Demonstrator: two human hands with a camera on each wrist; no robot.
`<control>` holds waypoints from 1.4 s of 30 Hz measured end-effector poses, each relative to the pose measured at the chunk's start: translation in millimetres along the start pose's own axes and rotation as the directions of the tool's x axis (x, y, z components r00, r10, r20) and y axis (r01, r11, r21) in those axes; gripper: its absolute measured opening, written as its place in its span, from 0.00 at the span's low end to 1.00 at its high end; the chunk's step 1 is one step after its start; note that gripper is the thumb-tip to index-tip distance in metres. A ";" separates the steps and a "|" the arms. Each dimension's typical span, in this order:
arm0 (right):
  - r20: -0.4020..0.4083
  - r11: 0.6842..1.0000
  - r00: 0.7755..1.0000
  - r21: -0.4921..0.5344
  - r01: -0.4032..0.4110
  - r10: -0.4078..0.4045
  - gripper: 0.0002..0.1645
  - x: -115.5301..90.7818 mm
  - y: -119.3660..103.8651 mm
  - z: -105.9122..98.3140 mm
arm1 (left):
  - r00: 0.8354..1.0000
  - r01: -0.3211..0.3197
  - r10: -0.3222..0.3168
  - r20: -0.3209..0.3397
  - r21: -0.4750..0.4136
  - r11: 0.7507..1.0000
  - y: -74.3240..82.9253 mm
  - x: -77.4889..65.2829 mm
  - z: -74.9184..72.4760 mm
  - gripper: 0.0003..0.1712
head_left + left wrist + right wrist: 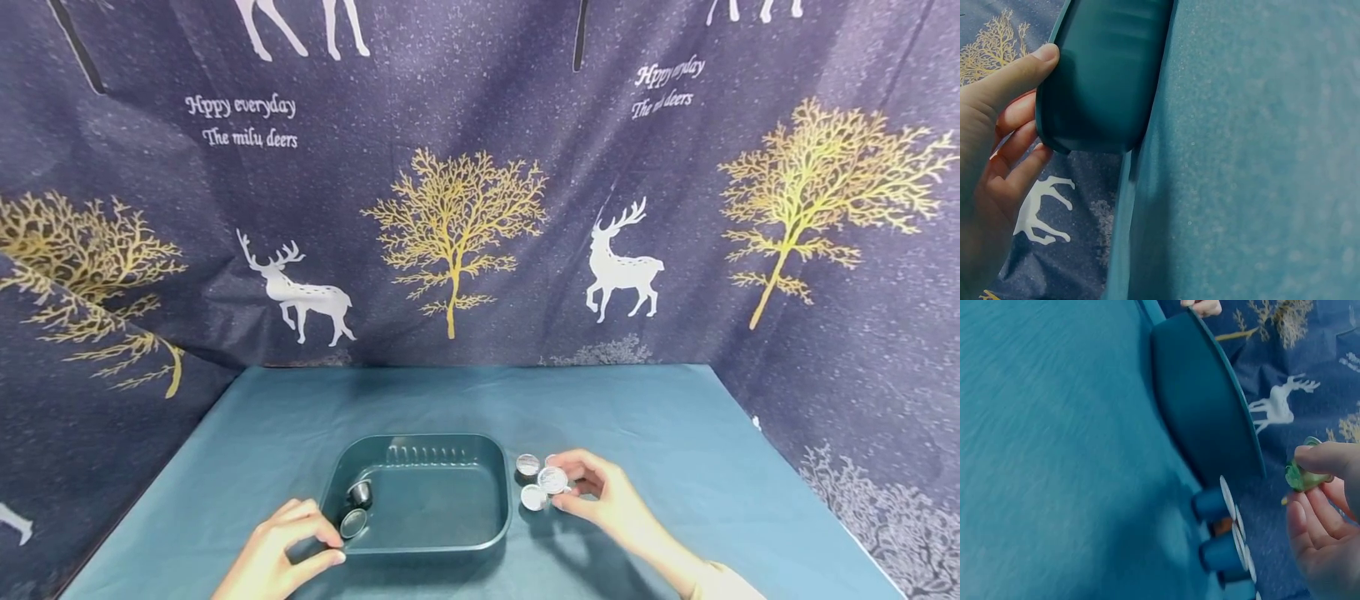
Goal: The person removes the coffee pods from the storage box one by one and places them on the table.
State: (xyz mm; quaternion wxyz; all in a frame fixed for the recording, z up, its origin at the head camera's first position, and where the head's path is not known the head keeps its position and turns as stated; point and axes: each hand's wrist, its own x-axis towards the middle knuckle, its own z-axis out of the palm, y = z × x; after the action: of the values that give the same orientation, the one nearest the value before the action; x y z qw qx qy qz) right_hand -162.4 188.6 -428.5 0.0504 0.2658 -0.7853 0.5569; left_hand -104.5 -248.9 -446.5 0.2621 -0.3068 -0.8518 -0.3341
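One table carries one tray. Two pods lie in the tray, at its near left corner. One green pod is in the right hand, and several standing pods crowd the table beside the tray's right edge: at least four show in the right wrist view, but they overlap too much for an exact count. The hands number two, the left hand being at the tray's near left corner. Beyond the table's far edge, the cloth bears three gold trees, two whole white deer and two blocks of lettering.
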 end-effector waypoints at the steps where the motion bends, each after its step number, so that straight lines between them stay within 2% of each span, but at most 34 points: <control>1: -0.007 1.000 1.000 -0.001 -0.003 0.003 0.23 -1.3 2.1 -1.4 | 1.000 0.001 -0.001 0.000 0.000 1.000 0.1 0.1 -0.1 0.21; 9: -0.071 0.999 0.997 -0.047 0.024 -0.027 0.24 -10.9 18.4 -10.8 | 1.000 -0.011 0.011 -0.007 -0.009 1.000 -0.7 0.1 0.5 0.21; 14: -0.124 0.992 0.992 -0.122 -0.019 0.003 0.24 -14.6 22.5 -15.1 | 0.999 -0.029 0.029 -0.014 -0.012 0.999 -3.2 0.1 1.3 0.23; 21: -0.192 0.960 0.980 -0.264 -0.098 0.047 0.25 -20.8 26.0 -21.5 | 1.000 -0.015 0.015 -0.006 0.000 1.000 -2.6 0.3 1.0 0.23; 31: -0.219 0.947 0.970 -0.276 -0.164 0.104 0.25 -25.0 30.4 -25.2 | 1.000 0.012 -0.012 0.004 0.009 1.000 -0.6 -0.2 -0.4 0.22; 38: -0.234 0.942 0.964 -0.275 -0.191 0.128 0.24 -26.6 32.1 -24.9 | 1.000 -0.017 0.017 -0.006 -0.002 1.000 -2.7 -0.5 0.8 0.23; 42: -0.246 0.934 0.959 -0.288 -0.210 0.140 0.24 -27.3 33.3 -24.1 | 1.000 -0.010 0.010 0.000 -0.013 1.000 -2.5 -0.3 0.3 0.23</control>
State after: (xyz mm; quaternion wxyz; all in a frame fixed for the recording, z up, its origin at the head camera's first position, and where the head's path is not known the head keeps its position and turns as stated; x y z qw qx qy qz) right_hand -160.2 228.2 -458.0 0.1288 0.1192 -0.8733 0.4545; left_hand -106.1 -250.3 -447.9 0.2618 -0.3125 -0.8482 -0.3382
